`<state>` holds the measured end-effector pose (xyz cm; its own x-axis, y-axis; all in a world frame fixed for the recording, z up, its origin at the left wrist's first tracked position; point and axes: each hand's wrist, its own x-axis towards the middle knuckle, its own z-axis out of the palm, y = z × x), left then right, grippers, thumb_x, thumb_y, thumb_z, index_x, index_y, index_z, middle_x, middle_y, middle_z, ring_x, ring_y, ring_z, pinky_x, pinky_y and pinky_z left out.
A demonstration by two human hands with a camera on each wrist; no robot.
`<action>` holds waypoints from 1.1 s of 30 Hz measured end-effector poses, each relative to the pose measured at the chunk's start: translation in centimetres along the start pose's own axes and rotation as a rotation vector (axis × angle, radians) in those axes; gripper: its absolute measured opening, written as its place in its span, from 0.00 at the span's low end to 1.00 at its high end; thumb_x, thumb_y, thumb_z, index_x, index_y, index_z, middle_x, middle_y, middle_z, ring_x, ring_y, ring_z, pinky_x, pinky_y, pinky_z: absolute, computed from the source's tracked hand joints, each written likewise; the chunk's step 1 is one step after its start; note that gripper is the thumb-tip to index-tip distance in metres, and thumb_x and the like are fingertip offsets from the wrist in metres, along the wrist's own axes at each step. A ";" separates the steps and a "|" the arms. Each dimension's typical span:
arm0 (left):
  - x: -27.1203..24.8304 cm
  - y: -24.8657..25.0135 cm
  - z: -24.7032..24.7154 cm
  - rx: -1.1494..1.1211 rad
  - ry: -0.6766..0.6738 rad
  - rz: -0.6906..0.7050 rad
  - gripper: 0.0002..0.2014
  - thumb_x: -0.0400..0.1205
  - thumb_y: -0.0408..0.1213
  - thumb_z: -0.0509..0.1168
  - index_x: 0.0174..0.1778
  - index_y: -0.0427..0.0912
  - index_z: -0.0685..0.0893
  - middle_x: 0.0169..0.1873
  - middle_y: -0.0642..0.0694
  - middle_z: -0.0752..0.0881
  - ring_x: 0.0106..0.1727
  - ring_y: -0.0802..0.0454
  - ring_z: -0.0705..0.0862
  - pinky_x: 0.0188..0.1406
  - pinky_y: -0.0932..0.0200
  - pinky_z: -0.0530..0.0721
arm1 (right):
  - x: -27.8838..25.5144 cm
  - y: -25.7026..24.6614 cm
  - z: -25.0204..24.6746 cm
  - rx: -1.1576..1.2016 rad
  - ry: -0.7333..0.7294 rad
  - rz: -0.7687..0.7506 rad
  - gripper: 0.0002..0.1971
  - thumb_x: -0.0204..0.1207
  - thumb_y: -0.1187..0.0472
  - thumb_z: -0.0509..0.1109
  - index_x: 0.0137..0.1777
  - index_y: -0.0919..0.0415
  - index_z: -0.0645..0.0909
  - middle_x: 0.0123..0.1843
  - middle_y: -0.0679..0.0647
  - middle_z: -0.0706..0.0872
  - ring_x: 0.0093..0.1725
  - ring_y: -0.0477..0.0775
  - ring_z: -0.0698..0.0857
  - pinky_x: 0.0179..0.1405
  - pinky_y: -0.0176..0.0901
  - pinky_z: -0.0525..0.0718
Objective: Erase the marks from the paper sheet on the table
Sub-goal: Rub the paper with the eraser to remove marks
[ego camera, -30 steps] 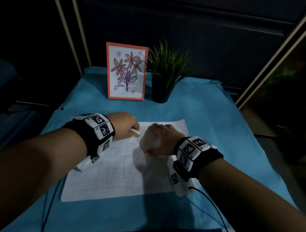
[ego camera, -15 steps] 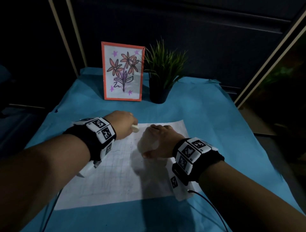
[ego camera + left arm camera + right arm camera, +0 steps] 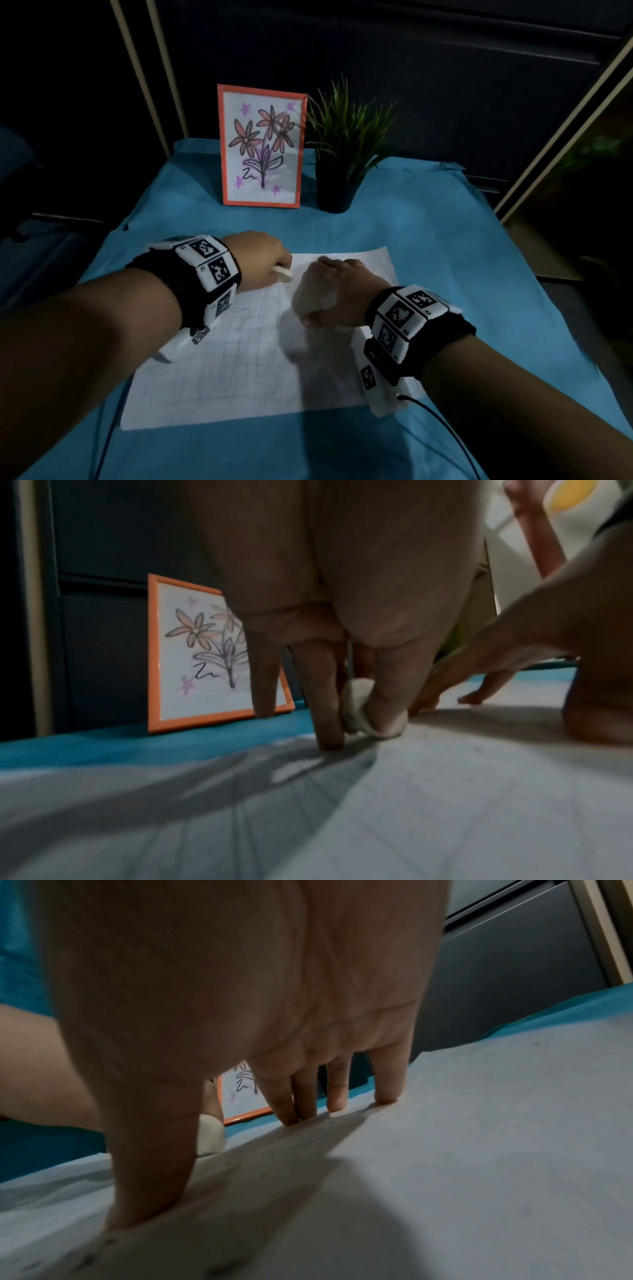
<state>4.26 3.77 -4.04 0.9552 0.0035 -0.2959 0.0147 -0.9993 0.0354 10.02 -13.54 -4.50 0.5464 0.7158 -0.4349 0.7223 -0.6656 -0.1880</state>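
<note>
Near the table's [image 3: 445, 240] front edge, on the blue cover, lies the paper sheet [image 3: 239, 377], slightly askew; faint grid lines and grey pencil scrawl across it, hard to read in the dim light.

Left hand [image 3: 263, 260] at the sheet's far left corner, pinching a small white eraser [image 3: 282, 274] between thumb and fingers. Left wrist view: eraser [image 3: 358, 710] tip down at the paper [image 3: 445, 791], one finger planted just beside it. Most of the eraser hidden by the fingers.

Right hand [image 3: 335, 291] near the sheet's far edge, flat, fingers straight and spread, tips pressing the paper, holding nothing. Right wrist view: fingertips [image 3: 385, 1096] and thumb touching the sheet [image 3: 479, 1150]; dark specks on the paper near them, too blurred to identify.

Far edge of table: orange-framed flower drawing [image 3: 262, 147] upright, potted green plant [image 3: 342, 144] just beside it on the right. Both wrists wear marker-tagged bands; lower sheet partly covered by forearms. Surroundings dark, unreadable.
</note>
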 end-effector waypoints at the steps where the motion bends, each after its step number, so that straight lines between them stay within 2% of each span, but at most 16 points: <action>1: 0.0 0.1 0.0 0.021 0.002 -0.010 0.10 0.84 0.42 0.61 0.58 0.48 0.83 0.55 0.48 0.83 0.55 0.47 0.81 0.51 0.55 0.77 | -0.1 -0.1 -0.1 -0.006 -0.004 -0.003 0.47 0.70 0.38 0.72 0.82 0.55 0.54 0.83 0.50 0.56 0.80 0.58 0.56 0.77 0.47 0.60; 5: 0.6 0.8 0.2 0.072 0.069 -0.073 0.14 0.87 0.42 0.56 0.63 0.42 0.79 0.60 0.43 0.80 0.60 0.43 0.81 0.55 0.53 0.76 | -0.3 -0.1 -0.3 0.006 -0.007 0.006 0.48 0.70 0.37 0.72 0.83 0.55 0.52 0.84 0.49 0.55 0.80 0.58 0.55 0.77 0.48 0.59; 9: 0.1 0.3 0.1 0.011 0.029 -0.031 0.11 0.86 0.44 0.60 0.59 0.47 0.83 0.57 0.46 0.82 0.57 0.46 0.80 0.52 0.55 0.75 | -0.6 -0.5 -0.4 -0.004 -0.011 0.012 0.47 0.69 0.37 0.73 0.82 0.55 0.55 0.83 0.51 0.58 0.80 0.59 0.57 0.77 0.47 0.60; 11: -0.1 0.3 0.0 0.012 0.013 -0.009 0.12 0.86 0.48 0.59 0.57 0.47 0.83 0.56 0.47 0.82 0.56 0.46 0.80 0.50 0.56 0.74 | -0.8 -0.7 -0.7 -0.013 0.006 0.000 0.42 0.71 0.41 0.73 0.80 0.57 0.61 0.81 0.54 0.62 0.78 0.60 0.62 0.76 0.48 0.63; 13: 0.0 0.4 0.1 0.018 0.040 -0.030 0.13 0.87 0.47 0.57 0.60 0.45 0.81 0.57 0.45 0.82 0.58 0.45 0.80 0.50 0.57 0.72 | -1.0 -0.8 -0.8 -0.008 0.010 -0.015 0.36 0.72 0.43 0.72 0.76 0.57 0.66 0.77 0.56 0.67 0.76 0.61 0.65 0.74 0.48 0.65; 15: 0.7 0.6 0.2 0.018 0.093 -0.057 0.13 0.87 0.46 0.57 0.62 0.43 0.79 0.59 0.44 0.81 0.59 0.43 0.80 0.51 0.56 0.72 | -1.0 -0.6 -0.7 0.005 0.003 -0.007 0.37 0.72 0.42 0.72 0.76 0.56 0.63 0.75 0.56 0.67 0.75 0.61 0.65 0.73 0.49 0.67; 18: 1.5 0.6 0.0 0.027 0.119 -0.083 0.12 0.87 0.45 0.57 0.59 0.42 0.79 0.57 0.42 0.82 0.59 0.42 0.80 0.52 0.55 0.74 | -0.7 -0.4 -0.4 0.027 0.012 0.004 0.39 0.70 0.40 0.73 0.75 0.54 0.62 0.72 0.54 0.68 0.75 0.60 0.64 0.72 0.51 0.70; 21: 1.4 0.6 0.0 0.040 0.061 -0.049 0.10 0.86 0.43 0.59 0.59 0.45 0.80 0.57 0.45 0.82 0.58 0.45 0.80 0.50 0.57 0.72 | 0.0 0.0 0.0 0.022 0.017 -0.008 0.41 0.68 0.39 0.74 0.77 0.54 0.61 0.76 0.52 0.66 0.75 0.59 0.63 0.74 0.52 0.68; 23: 1.2 0.7 0.1 0.045 0.046 -0.031 0.12 0.87 0.45 0.58 0.61 0.45 0.80 0.57 0.45 0.82 0.58 0.45 0.80 0.51 0.56 0.73 | 0.3 0.2 0.2 0.029 0.019 -0.011 0.44 0.67 0.39 0.74 0.78 0.54 0.60 0.79 0.51 0.63 0.76 0.59 0.62 0.75 0.53 0.67; 25: 1.4 1.0 0.4 0.082 0.083 -0.047 0.14 0.88 0.46 0.57 0.63 0.44 0.79 0.59 0.44 0.81 0.59 0.44 0.80 0.53 0.55 0.74 | 0.7 0.5 0.6 0.029 0.019 0.001 0.47 0.66 0.37 0.74 0.80 0.53 0.56 0.80 0.49 0.61 0.77 0.58 0.60 0.76 0.53 0.66; 28: 2.1 1.0 0.6 0.096 0.150 -0.104 0.11 0.87 0.42 0.58 0.61 0.43 0.80 0.58 0.43 0.83 0.60 0.41 0.81 0.55 0.52 0.78 | 1.0 0.7 0.9 0.034 0.015 0.010 0.50 0.66 0.35 0.73 0.82 0.53 0.53 0.83 0.48 0.56 0.79 0.57 0.57 0.78 0.52 0.64; 31: 2.2 0.9 0.5 0.079 0.142 -0.137 0.11 0.86 0.41 0.58 0.59 0.43 0.80 0.57 0.42 0.83 0.59 0.40 0.82 0.54 0.50 0.79 | 1.1 0.7 1.0 0.035 0.010 0.013 0.52 0.66 0.34 0.73 0.83 0.53 0.51 0.84 0.47 0.55 0.80 0.56 0.56 0.79 0.51 0.62; 33: 2.1 1.0 0.6 0.087 0.110 -0.106 0.11 0.87 0.43 0.58 0.60 0.44 0.80 0.57 0.42 0.83 0.58 0.40 0.82 0.55 0.50 0.80 | 1.1 0.7 1.1 0.030 0.006 0.004 0.51 0.66 0.35 0.73 0.83 0.54 0.52 0.83 0.49 0.56 0.80 0.57 0.57 0.79 0.51 0.62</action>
<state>6.13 2.71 -5.21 0.9764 0.1083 -0.1869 0.0958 -0.9926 -0.0742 10.73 -13.44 -6.06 0.5519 0.7141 -0.4307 0.7072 -0.6745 -0.2122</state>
